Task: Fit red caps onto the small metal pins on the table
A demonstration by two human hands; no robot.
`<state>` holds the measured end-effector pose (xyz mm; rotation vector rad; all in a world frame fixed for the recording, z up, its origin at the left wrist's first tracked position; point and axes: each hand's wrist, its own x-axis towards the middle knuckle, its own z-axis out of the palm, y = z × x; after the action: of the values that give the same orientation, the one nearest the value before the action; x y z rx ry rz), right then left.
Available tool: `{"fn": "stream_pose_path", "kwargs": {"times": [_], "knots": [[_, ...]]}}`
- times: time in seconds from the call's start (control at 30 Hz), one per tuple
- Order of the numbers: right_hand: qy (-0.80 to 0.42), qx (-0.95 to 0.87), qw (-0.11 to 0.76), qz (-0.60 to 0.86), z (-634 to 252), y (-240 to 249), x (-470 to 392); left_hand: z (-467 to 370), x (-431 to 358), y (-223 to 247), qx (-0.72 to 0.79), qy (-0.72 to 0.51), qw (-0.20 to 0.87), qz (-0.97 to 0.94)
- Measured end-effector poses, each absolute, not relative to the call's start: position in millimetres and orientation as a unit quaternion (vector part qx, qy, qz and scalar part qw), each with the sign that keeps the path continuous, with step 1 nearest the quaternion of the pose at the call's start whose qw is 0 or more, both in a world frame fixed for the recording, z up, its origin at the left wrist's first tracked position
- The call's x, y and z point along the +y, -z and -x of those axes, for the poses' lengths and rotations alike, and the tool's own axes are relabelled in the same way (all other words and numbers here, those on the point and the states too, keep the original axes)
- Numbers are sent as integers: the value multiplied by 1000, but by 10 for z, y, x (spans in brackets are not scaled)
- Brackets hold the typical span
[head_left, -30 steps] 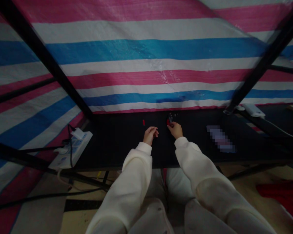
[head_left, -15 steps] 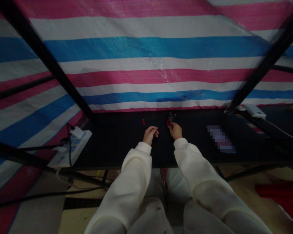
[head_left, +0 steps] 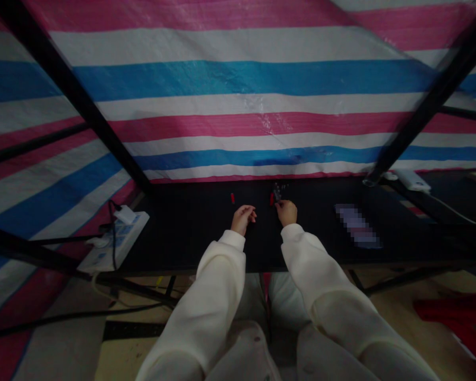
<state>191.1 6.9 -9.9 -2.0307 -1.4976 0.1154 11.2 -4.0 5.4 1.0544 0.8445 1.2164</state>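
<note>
On the black tabletop (head_left: 190, 233), my left hand (head_left: 243, 218) rests with its fingers curled in; whatever they hold, if anything, is too small to make out. A short red stick-like piece (head_left: 232, 198) lies just beyond it. My right hand (head_left: 287, 212) has thumb and fingers pinched together at the near edge of a cluster of small grey pieces (head_left: 277, 190). What sits in that pinch is hidden. Left of its fingertips is a second red piece (head_left: 272, 199), close beside the cluster.
A white power strip (head_left: 129, 235) with plugs and cables is at the left end. To the right lies a blurred-out phone-like object (head_left: 357, 226). Farther right is a white box with a cable (head_left: 412, 181). Black frame bars (head_left: 428, 106) and striped sheeting (head_left: 241, 79) enclose the table.
My right hand's fingertips have shifted slightly right, away from the red piece, which shows more fully now. My left hand has stayed in nearly the same place.
</note>
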Motion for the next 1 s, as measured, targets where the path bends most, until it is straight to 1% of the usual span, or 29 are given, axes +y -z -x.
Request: {"fn": "stream_pose_path", "kwargs": {"times": [0.17, 0.3, 0.4, 0.53, 0.7, 0.83, 1.0], "knots": [[-30, -561, 296, 773, -1880, 40, 8, -83, -28, -73, 367, -564, 614, -413], [-38, -540, 305, 784, -1841, -23, -101, -23, 1, -104, 396, -659, 551, -326], [-51, -531, 305, 789, -1806, -49, -198, 22, 26, -139, 410, -696, 521, -277], [-64, -539, 325, 774, -1748, -43, -290, 48, 64, -183, 392, -711, 522, -261], [-89, -626, 391, 668, -1666, -51, -327, 63, 156, -184, 344, -713, 557, -250], [-103, -674, 398, 613, -1634, -77, -341, 73, 232, -150, 330, -711, 579, -226], [-100, -683, 405, 600, -1629, -97, -362, 39, 231, -113, 344, -713, 541, -284]]}}
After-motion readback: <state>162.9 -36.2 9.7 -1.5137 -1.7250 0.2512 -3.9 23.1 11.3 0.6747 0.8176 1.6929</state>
